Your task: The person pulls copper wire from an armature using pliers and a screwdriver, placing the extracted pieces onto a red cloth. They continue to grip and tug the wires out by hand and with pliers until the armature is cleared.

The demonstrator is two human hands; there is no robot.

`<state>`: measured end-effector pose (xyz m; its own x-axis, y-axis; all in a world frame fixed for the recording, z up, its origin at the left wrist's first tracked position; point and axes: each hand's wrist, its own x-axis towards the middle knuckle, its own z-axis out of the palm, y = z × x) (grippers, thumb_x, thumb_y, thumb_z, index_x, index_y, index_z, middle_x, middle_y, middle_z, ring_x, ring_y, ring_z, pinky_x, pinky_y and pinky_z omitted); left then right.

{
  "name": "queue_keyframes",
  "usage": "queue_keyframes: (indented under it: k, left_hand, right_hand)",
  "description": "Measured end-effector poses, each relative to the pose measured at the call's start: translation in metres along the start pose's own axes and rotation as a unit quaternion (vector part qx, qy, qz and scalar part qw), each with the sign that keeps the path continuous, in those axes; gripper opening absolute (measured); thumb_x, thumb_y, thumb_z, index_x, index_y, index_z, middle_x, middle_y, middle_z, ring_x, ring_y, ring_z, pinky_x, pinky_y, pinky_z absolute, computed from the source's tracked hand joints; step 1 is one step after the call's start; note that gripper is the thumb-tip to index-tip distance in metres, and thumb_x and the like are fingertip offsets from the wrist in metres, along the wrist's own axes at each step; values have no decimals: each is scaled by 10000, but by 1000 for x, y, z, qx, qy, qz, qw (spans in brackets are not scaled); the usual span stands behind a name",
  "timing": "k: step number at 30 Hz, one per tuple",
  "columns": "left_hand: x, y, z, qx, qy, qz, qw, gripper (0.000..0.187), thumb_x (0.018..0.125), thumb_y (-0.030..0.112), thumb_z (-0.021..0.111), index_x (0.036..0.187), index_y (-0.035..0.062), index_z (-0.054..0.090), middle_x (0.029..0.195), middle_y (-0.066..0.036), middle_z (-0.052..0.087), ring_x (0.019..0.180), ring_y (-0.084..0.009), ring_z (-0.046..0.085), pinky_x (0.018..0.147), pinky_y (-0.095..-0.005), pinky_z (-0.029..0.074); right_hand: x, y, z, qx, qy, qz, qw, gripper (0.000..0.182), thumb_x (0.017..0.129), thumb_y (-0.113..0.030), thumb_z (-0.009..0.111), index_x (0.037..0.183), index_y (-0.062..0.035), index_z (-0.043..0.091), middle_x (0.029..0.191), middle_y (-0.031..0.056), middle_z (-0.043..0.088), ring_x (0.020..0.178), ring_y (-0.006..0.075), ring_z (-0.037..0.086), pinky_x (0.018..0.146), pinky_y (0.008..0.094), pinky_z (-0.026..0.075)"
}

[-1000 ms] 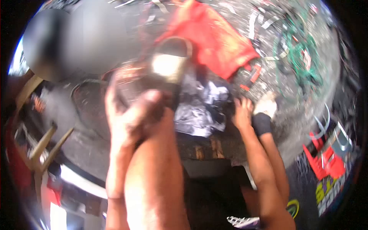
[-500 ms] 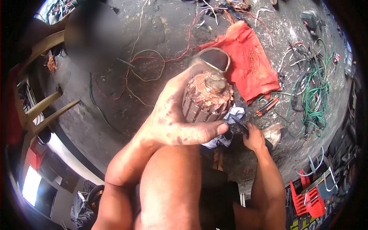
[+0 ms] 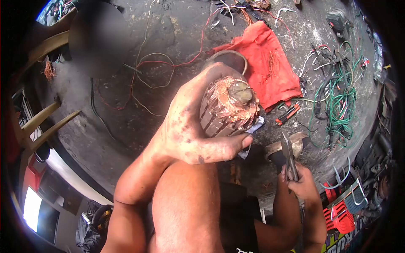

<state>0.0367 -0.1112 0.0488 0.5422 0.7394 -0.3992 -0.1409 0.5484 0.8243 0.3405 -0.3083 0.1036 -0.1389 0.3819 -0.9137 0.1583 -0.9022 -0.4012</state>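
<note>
My left hand [image 3: 185, 126] is wrapped round the side of a motor armature [image 3: 230, 105], held up over my raised knee. Its slotted dark metal body points away, and frayed copper windings surround the shaft stub on the end that faces me. The left thumb lies along the near side. Lower right, my right hand [image 3: 301, 181] is closed on a flat, dark metal blade-like tool [image 3: 287, 152], its narrow end pointing up and away. The tool is apart from the armature. Part of its grip is hidden in the fingers.
A red cloth [image 3: 274, 71] with copper strands lies on the stained floor. Near it are an orange-and-black cutter [image 3: 287, 114] and a tangle of green wires [image 3: 339, 105]. My feet are in sandals. Wooden legs [image 3: 42, 118] stand at left; red plastic racks [image 3: 339, 219] lie lower right.
My right hand has moved down and right, away from the armature, and the tool has swung to point upward. The armature has tilted, showing more of its copper end.
</note>
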Motion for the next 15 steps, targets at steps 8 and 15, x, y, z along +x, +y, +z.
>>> queue_keyframes:
  k: [8, 15]
  left_hand:
    - [5, -1, -6, 164, -13, 111, 980, 677, 552, 157, 822, 1121, -52, 522, 932, -94, 618, 862, -161, 601, 804, -288, 477]
    - [7, -4, -7, 231, 17, 164, 959, 682, 537, 199, 807, 1111, -57, 542, 984, -97, 588, 908, -174, 570, 847, -303, 449]
  right_hand:
    - [-8, -102, 32, -115, 6, -142, 983, 405, 623, 67, 455, 982, 21, 635, 1219, 238, 611, 1091, 336, 641, 942, 387, 491]
    - [-11, -132, 42, -245, 28, -245, 938, 350, 636, 95, 499, 961, 6, 594, 1097, 216, 633, 1003, 383, 660, 876, 446, 518]
